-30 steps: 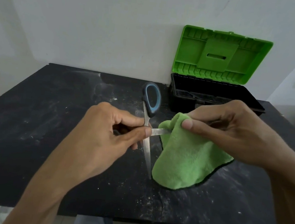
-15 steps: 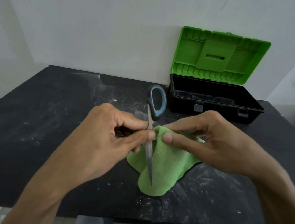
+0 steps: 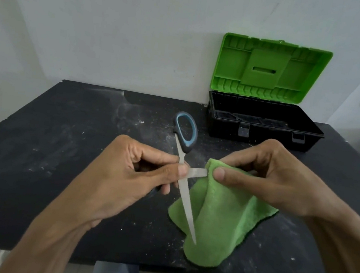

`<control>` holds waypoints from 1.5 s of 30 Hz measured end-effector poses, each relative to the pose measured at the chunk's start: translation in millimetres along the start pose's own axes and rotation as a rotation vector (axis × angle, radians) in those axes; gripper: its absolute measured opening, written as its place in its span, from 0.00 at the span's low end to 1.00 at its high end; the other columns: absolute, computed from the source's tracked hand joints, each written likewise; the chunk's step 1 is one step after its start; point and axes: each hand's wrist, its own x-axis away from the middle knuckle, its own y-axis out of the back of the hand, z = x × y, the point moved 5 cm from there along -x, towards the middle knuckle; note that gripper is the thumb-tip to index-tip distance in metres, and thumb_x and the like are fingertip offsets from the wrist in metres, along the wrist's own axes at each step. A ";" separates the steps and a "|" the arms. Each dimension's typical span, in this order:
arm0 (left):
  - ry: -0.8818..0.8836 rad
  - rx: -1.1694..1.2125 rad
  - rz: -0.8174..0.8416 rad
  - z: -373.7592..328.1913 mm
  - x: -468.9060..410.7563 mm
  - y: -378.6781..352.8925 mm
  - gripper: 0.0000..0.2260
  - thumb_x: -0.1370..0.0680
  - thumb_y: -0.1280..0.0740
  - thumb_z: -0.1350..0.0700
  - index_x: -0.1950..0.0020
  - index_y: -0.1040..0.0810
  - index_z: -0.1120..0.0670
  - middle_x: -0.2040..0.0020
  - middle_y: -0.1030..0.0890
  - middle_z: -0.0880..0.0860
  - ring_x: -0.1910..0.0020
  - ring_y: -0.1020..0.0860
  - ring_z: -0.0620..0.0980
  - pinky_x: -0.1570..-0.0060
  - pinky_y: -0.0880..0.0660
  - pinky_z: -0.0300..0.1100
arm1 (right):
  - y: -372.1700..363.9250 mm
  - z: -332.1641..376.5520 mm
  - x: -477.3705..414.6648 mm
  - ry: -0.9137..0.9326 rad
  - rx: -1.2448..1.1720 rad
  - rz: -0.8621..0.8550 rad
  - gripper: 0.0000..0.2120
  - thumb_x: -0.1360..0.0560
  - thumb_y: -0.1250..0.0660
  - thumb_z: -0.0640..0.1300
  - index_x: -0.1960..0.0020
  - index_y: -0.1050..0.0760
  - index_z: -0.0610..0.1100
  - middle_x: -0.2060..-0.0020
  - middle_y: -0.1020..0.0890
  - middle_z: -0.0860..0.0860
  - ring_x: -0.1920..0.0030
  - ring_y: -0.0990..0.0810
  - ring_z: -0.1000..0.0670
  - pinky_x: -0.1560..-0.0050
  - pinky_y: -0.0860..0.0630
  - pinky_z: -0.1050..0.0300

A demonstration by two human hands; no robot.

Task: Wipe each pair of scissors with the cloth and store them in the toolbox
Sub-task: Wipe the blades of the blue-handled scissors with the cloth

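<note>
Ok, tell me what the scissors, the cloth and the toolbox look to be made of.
Scissors: bare grey metal blades with a dull sheen; the handle looks like black plastic with a blue, possibly rubbery, lining.
Cloth: fuzzy green pile, likely microfibre, draping softly.
Toolbox: moulded plastic, matte black base, ribbed green lid.

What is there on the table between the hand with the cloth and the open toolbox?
In the head view, nothing stands between the right hand holding the green cloth and the toolbox; only bare black table with pale dust specks.
</note>
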 end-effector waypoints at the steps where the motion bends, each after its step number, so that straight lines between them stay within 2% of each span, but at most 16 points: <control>1: -0.018 0.004 -0.012 -1.0 -0.6 -1.6 0.06 0.29 0.26 0.49 0.57 0.12 0.48 0.72 0.19 0.52 0.76 0.30 0.41 0.72 0.33 0.30 | -2.6 1.2 -1.1 0.008 0.002 -0.015 0.10 0.23 0.28 0.46 0.48 0.11 0.42 0.56 0.09 0.47 0.56 0.10 0.42 0.54 0.16 0.37; 7: 0.003 0.014 0.013 -0.6 3.8 -5.3 0.05 0.29 0.26 0.54 0.57 0.11 0.53 0.74 0.19 0.51 0.79 0.28 0.37 0.74 0.34 0.24 | -17.2 -2.2 -3.9 -0.020 -0.033 0.057 0.11 0.22 0.28 0.46 0.46 0.11 0.41 0.56 0.10 0.44 0.56 0.11 0.43 0.55 0.17 0.41; 9: 0.012 -0.015 0.026 3.3 6.0 -2.5 0.05 0.29 0.26 0.51 0.57 0.12 0.49 0.73 0.19 0.52 0.77 0.30 0.39 0.74 0.34 0.28 | -12.6 -4.7 -1.7 -0.068 -0.061 0.095 0.11 0.22 0.27 0.45 0.47 0.11 0.39 0.56 0.09 0.45 0.58 0.11 0.45 0.59 0.15 0.51; 11: 0.004 -0.044 0.027 5.8 6.0 -2.8 0.05 0.29 0.27 0.48 0.57 0.12 0.46 0.72 0.18 0.52 0.75 0.30 0.44 0.73 0.34 0.33 | -9.7 -5.1 -0.6 -0.093 -0.068 0.097 0.10 0.23 0.27 0.44 0.49 0.11 0.39 0.61 0.10 0.49 0.64 0.14 0.55 0.63 0.21 0.63; 14: -0.027 -0.031 0.046 3.6 3.4 -11.2 0.06 0.29 0.26 0.52 0.55 0.12 0.50 0.73 0.18 0.50 0.76 0.27 0.38 0.71 0.32 0.27 | -16.2 -3.5 -1.8 -0.059 -0.006 0.088 0.09 0.21 0.27 0.47 0.49 0.10 0.45 0.70 0.18 0.57 0.71 0.26 0.57 0.71 0.30 0.58; 16: -0.020 -0.011 0.040 2.5 3.5 -13.3 0.05 0.29 0.26 0.55 0.55 0.12 0.53 0.74 0.19 0.50 0.78 0.27 0.37 0.73 0.32 0.25 | -22.0 0.6 -2.4 -0.035 0.015 0.088 0.09 0.21 0.27 0.50 0.49 0.10 0.47 0.73 0.25 0.54 0.72 0.33 0.53 0.71 0.37 0.55; 18: 0.008 0.023 0.036 4.0 5.5 -11.9 0.04 0.30 0.26 0.55 0.57 0.11 0.52 0.74 0.19 0.51 0.78 0.28 0.37 0.74 0.33 0.25 | -19.0 2.7 -0.1 -0.055 0.010 0.091 0.09 0.21 0.27 0.50 0.49 0.10 0.47 0.68 0.16 0.54 0.70 0.24 0.51 0.70 0.30 0.50; 20: 0.041 0.054 0.025 7.8 7.8 -6.8 0.04 0.30 0.26 0.53 0.58 0.11 0.51 0.73 0.19 0.52 0.77 0.28 0.38 0.74 0.34 0.28 | -12.2 4.1 3.0 -0.090 0.011 0.092 0.10 0.22 0.26 0.49 0.49 0.10 0.45 0.60 0.10 0.50 0.61 0.12 0.47 0.63 0.18 0.47; 23: 0.047 0.059 0.001 9.8 6.0 -3.9 0.04 0.30 0.26 0.51 0.58 0.12 0.49 0.72 0.18 0.53 0.73 0.27 0.44 0.72 0.32 0.32 | -7.3 4.3 4.2 -0.108 0.030 0.047 0.09 0.23 0.26 0.50 0.50 0.10 0.46 0.63 0.11 0.48 0.64 0.13 0.46 0.63 0.18 0.49; 26: 0.007 0.083 -0.015 4.7 0.0 -6.5 0.05 0.31 0.25 0.52 0.58 0.11 0.52 0.73 0.19 0.53 0.73 0.25 0.43 0.70 0.31 0.31 | -12.5 8.1 -2.0 -0.055 0.036 0.020 0.09 0.21 0.26 0.51 0.49 0.10 0.47 0.60 0.11 0.40 0.61 0.15 0.31 0.63 0.19 0.34; 28: -0.003 0.081 0.000 1.2 -1.4 -9.6 0.05 0.30 0.25 0.55 0.58 0.12 0.54 0.74 0.19 0.52 0.74 0.25 0.40 0.71 0.31 0.28 | -17.3 11.1 -5.5 -0.027 0.009 0.044 0.08 0.20 0.27 0.49 0.47 0.10 0.46 0.58 0.11 0.39 0.58 0.16 0.29 0.61 0.20 0.30; 34: 0.034 0.096 0.006 2.9 1.3 2.0 0.04 0.30 0.26 0.55 0.59 0.12 0.53 0.72 0.18 0.51 0.72 0.24 0.44 0.68 0.28 0.33 | -1.6 6.7 0.2 -0.078 -0.007 0.068 0.10 0.22 0.27 0.47 0.49 0.10 0.43 0.57 0.09 0.45 0.57 0.11 0.38 0.55 0.17 0.32; 37: 0.025 0.093 -0.022 3.8 -1.8 3.5 0.05 0.31 0.25 0.52 0.59 0.12 0.52 0.72 0.19 0.52 0.70 0.26 0.50 0.65 0.30 0.41 | 1.2 7.0 1.9 -0.073 0.007 0.002 0.10 0.24 0.26 0.49 0.50 0.10 0.44 0.58 0.10 0.43 0.58 0.12 0.33 0.57 0.19 0.30; 41: 0.033 0.086 -0.025 3.2 0.2 -0.5 0.05 0.31 0.25 0.52 0.60 0.12 0.51 0.74 0.20 0.51 0.76 0.28 0.41 0.73 0.33 0.30 | -8.0 6.8 -1.7 -0.056 -0.004 0.039 0.09 0.20 0.26 0.48 0.51 0.10 0.44 0.61 0.14 0.33 0.65 0.18 0.32 0.66 0.23 0.33; 43: 0.055 0.062 -0.006 5.9 3.4 -4.1 0.04 0.31 0.25 0.52 0.60 0.11 0.50 0.75 0.20 0.51 0.77 0.29 0.40 0.73 0.34 0.28 | -17.4 2.0 -3.5 -0.070 -0.073 0.089 0.09 0.19 0.27 0.45 0.50 0.10 0.42 0.60 0.12 0.36 0.64 0.17 0.32 0.65 0.21 0.34; 45: 0.065 0.061 0.010 10.4 6.3 -7.6 0.05 0.32 0.25 0.50 0.59 0.11 0.49 0.74 0.20 0.52 0.76 0.29 0.40 0.74 0.34 0.28 | -28.0 -3.4 -4.9 -0.066 -0.120 0.123 0.09 0.19 0.27 0.45 0.52 0.11 0.42 0.66 0.14 0.45 0.70 0.21 0.42 0.69 0.26 0.45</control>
